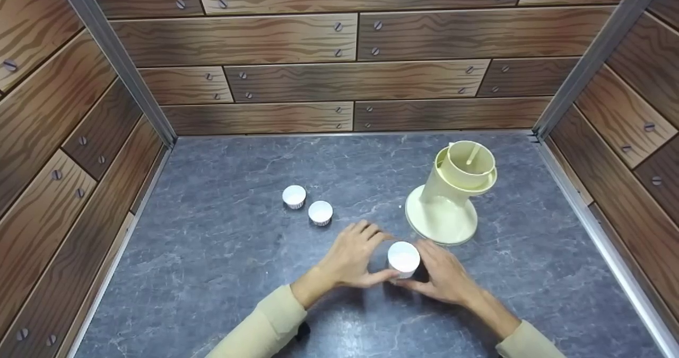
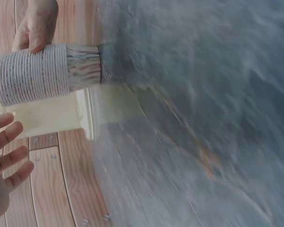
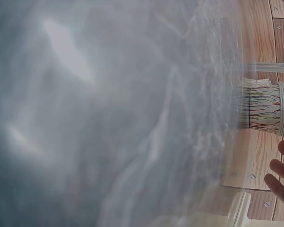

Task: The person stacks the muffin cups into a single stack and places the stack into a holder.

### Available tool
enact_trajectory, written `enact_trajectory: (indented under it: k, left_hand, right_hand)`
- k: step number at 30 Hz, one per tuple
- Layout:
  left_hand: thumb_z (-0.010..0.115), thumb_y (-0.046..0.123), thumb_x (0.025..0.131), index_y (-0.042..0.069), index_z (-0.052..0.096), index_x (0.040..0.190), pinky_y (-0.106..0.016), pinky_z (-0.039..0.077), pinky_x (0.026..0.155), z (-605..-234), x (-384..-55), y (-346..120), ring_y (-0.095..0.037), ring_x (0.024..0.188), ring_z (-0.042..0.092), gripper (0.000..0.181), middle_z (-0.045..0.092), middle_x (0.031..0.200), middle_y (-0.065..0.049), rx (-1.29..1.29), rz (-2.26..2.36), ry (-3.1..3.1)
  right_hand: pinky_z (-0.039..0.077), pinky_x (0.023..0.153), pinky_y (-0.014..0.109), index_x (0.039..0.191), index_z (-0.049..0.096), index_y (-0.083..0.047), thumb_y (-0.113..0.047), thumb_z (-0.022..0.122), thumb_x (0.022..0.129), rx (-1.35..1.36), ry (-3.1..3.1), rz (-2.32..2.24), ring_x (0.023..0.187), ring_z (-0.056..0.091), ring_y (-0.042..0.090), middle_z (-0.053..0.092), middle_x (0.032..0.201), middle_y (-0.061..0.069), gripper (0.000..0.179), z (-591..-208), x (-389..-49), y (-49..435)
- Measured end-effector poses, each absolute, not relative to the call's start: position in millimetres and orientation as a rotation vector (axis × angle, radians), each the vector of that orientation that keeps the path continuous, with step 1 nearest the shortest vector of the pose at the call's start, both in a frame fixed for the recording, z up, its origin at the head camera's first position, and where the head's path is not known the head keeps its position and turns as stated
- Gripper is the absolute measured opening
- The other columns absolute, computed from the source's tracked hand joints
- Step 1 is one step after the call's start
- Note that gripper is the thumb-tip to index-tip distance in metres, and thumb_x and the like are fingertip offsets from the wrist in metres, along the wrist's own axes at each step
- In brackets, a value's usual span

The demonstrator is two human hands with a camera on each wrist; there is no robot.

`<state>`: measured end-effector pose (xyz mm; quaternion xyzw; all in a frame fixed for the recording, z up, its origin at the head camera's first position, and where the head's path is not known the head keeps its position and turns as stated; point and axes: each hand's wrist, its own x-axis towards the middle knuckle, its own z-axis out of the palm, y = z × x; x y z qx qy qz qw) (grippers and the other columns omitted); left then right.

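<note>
A tall stack of nested paper cups (image 1: 403, 256) stands upright on the tabletop between both hands. In the left wrist view the many rims of the stack (image 2: 35, 73) show above the coloured squiggle pattern of the lowest cup. My right hand (image 1: 443, 273) holds the stack from the right, its thumb on the near side; some of its fingers (image 3: 277, 187) are spread in the right wrist view. Left of the stack is my left hand (image 1: 353, 257), fingers fairly straight and spread, its thumb tip at the stack's near side. Whether that thumb touches, I cannot tell.
Two small white cups with patterned sides (image 1: 294, 196) (image 1: 320, 213) stand apart from the stack, farther back and to the left. A pale yellow stand with a round base and cylindrical top (image 1: 443, 217) is behind the right hand. Wood-patterned walls (image 1: 292, 82) enclose the dark marbled tabletop (image 1: 212, 241).
</note>
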<state>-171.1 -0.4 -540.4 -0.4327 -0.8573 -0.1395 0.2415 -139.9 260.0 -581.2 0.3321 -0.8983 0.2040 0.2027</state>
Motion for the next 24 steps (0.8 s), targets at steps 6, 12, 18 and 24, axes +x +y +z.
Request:
enact_trajectory:
  k: [6,12,18,24]
  left_hand:
    - [0.065,0.075,0.088,0.02,0.069,0.127,-0.03,0.055,0.094,-540.7,-174.5,-16.3,-0.015,0.108,0.063,0.067,0.07,0.116,0.004,-1.163,-0.344,-2.397]
    - [0.066,0.074,0.087,0.021,0.069,0.128,-0.031,0.055,0.09,-540.8,-179.9,-30.7,-0.016,0.105,0.063,0.067,0.071,0.116,0.004,-1.115,-0.33,-2.421]
    - [0.071,0.07,0.085,0.019,0.069,0.126,-0.034,0.055,0.088,-542.3,-188.1,-45.0,-0.018,0.104,0.063,0.066,0.071,0.114,0.001,-1.069,-0.302,-2.465]
    - [0.07,0.07,0.086,0.017,0.068,0.13,-0.039,0.056,0.094,-544.4,-198.1,-60.2,-0.021,0.11,0.063,0.069,0.07,0.118,-0.001,-1.009,-0.265,-2.546]
  right_hand:
    - [0.057,0.077,0.034,0.117,0.065,-0.01,-0.06,0.085,0.08,0.922,-2.521,0.588,0.09,0.062,0.011,0.066,0.1,-0.001,0.066,-580.9,-139.0,260.0]
    - [0.056,0.076,0.035,0.116,0.065,-0.011,-0.061,0.084,0.08,0.921,-2.514,0.588,0.09,0.062,0.011,0.065,0.099,-0.001,0.065,-580.8,-139.2,260.3]
    - [0.057,0.077,0.036,0.116,0.065,-0.011,-0.063,0.084,0.08,0.912,-2.528,0.579,0.09,0.062,0.011,0.065,0.099,-0.002,0.066,-580.0,-138.6,260.2]
    - [0.058,0.079,0.036,0.117,0.065,-0.011,-0.064,0.083,0.08,0.901,-2.54,0.57,0.091,0.063,0.012,0.066,0.1,-0.002,0.067,-578.9,-138.2,259.8]
